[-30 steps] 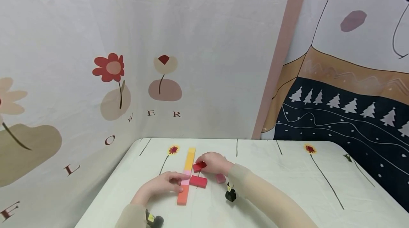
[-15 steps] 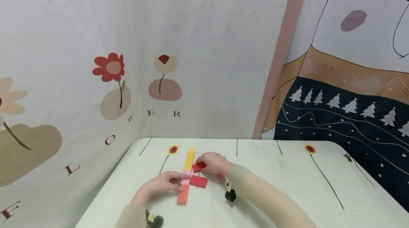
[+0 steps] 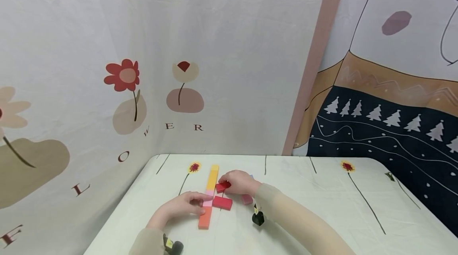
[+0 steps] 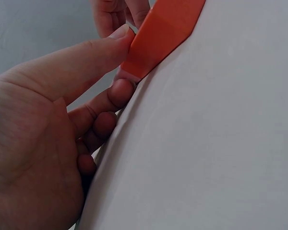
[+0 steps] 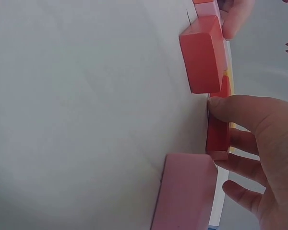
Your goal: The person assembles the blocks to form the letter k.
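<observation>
A row of wooden blocks runs away across the table, with a yellow block (image 3: 212, 178) at the far end, pink in the middle and an orange block (image 3: 204, 221) nearest. My left hand (image 3: 184, 204) holds the row around its middle; the thumb touches the orange block and a finger lies over the pink part. In the left wrist view the orange block (image 4: 165, 31) rises beside the thumb tip. My right hand (image 3: 240, 182) pinches a red block (image 3: 222, 187) right of the row. Nearer me, a second red block (image 3: 222, 203) sits crosswise, its end against the row.
A pink block (image 3: 247, 199) lies below the right wrist, with a sliver of blue (image 3: 252, 176) just behind it. The table (image 3: 304, 199) has a white cloth printed with flowers. Printed curtains (image 3: 232, 68) hang behind and at the left side.
</observation>
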{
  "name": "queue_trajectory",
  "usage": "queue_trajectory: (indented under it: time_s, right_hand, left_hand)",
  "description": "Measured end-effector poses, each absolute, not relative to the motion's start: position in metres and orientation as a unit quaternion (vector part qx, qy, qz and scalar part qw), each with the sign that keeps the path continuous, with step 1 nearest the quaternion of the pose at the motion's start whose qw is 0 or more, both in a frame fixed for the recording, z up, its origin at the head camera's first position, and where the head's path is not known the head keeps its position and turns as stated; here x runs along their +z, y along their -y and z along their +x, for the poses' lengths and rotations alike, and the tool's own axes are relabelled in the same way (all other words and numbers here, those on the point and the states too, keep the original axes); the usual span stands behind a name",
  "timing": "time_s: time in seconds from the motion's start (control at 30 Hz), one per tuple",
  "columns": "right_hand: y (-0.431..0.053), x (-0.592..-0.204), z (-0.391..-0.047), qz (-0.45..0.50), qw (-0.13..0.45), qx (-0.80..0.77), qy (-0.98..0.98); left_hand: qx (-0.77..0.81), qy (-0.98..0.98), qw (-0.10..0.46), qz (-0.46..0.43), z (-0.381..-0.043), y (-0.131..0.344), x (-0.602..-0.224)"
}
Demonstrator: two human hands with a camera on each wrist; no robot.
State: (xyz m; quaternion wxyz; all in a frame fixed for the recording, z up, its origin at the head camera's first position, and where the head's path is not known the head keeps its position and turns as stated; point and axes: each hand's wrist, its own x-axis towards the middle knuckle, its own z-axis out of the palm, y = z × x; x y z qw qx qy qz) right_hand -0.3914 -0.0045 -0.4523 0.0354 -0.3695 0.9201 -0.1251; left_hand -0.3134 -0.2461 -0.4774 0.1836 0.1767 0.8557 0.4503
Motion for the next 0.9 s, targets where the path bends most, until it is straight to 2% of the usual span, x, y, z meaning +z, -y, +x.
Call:
queue_trajectory:
  time_s: [0.6, 0.9]
  right_hand:
    - [-0.022, -0.434, -0.385, -0.366, 0.04, -0.149, -0.918]
    - [-0.042, -0.432, -0.371, -0.374, 0.03, -0.158, -0.913]
  left_hand:
    - [0.437, -0.862, 0.178, 0.182, -0.315, 0.247, -0.48]
    - [0.434, -0.864, 0.179, 0.18, -0.316, 0.246, -0.478]
